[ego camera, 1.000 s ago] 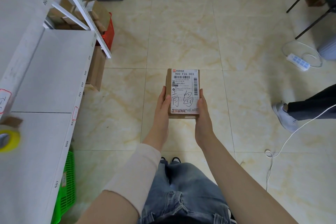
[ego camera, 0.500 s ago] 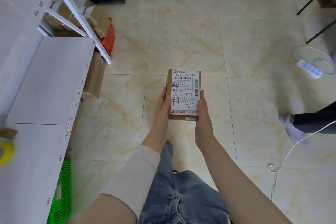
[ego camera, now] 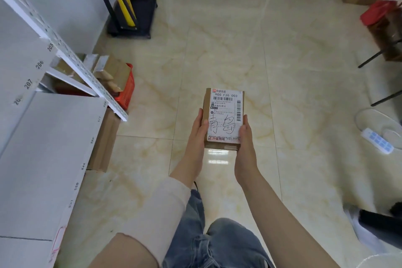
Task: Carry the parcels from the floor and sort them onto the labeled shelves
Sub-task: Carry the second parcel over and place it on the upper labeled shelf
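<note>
Rectangular brown cardboard parcel (ego camera: 224,118) with white printed label, left hand (ego camera: 196,131) and right hand (ego camera: 245,137) clasping its long sides, above glossy marbled floor tiles (ego camera: 217,50), matte white shelf (ego camera: 43,148) at left

parcel (ego camera: 224,115) label: 900 f26 003 | shelf (ego camera: 43,137) edge: 205, 206, 207

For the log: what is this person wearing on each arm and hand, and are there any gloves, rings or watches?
Both hands are bare: the left hand and the right hand show no gloves, rings or watch. The left forearm wears a pale cream arm sleeve from just above the wrist towards the elbow, with bare arm above it. The right forearm is uncovered. Blue jeans show below.
</note>
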